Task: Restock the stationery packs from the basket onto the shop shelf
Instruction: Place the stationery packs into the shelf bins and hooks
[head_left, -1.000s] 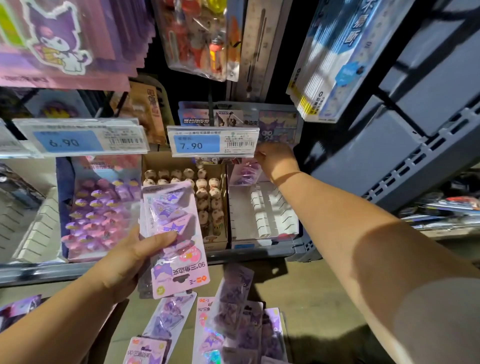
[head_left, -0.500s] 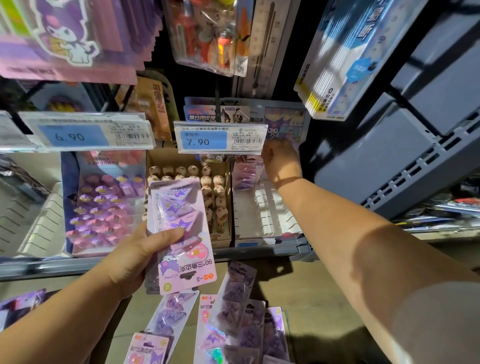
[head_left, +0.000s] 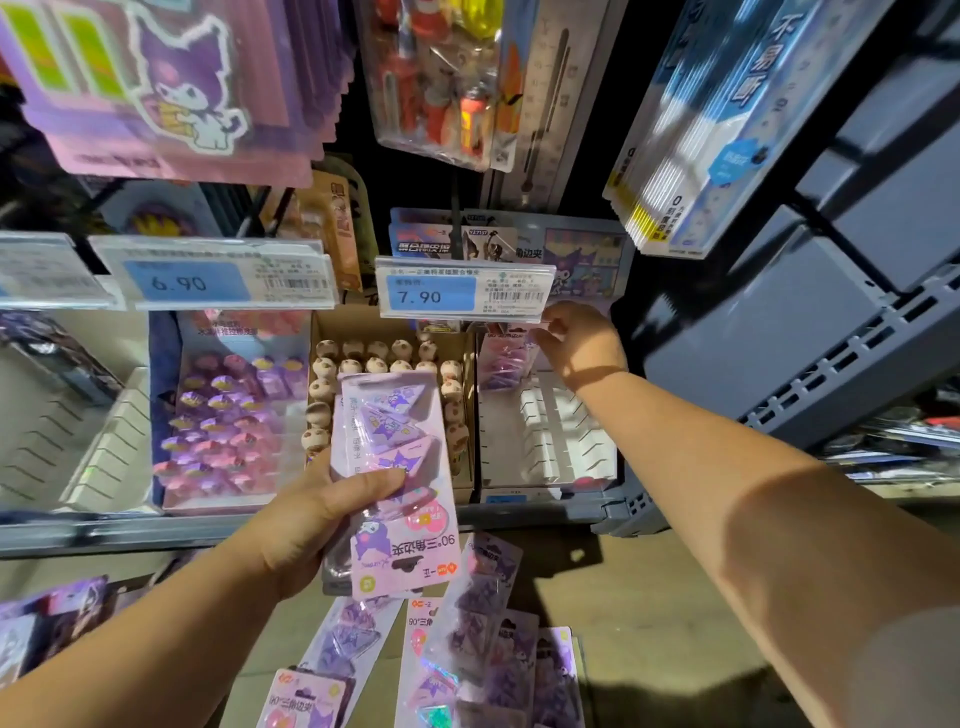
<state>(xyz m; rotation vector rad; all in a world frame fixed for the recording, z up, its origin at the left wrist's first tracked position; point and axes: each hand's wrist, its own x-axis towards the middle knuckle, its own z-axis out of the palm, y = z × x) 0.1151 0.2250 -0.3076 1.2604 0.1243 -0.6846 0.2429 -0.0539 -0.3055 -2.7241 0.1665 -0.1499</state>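
Dim shop aisle, far shelf (head_left: 311, 525) crowded with purple character stationery under blue price labels. Little changed from a moment ago: right hand (head_left: 582, 343) still raised at far right, just under the 7.90 label (head_left: 465, 288), fingers curled at the top corner of a hanging pack (head_left: 501, 358); pinching or merely touching, cannot tell. Suggests a hanging step unfinished, pack not yet released. Left hand (head_left: 306, 519) near centre, thumb clamped across the pink clip packs (head_left: 400, 488), held ready. Loose packs (head_left: 478, 639) lying below, nearest; basket itself not made out.
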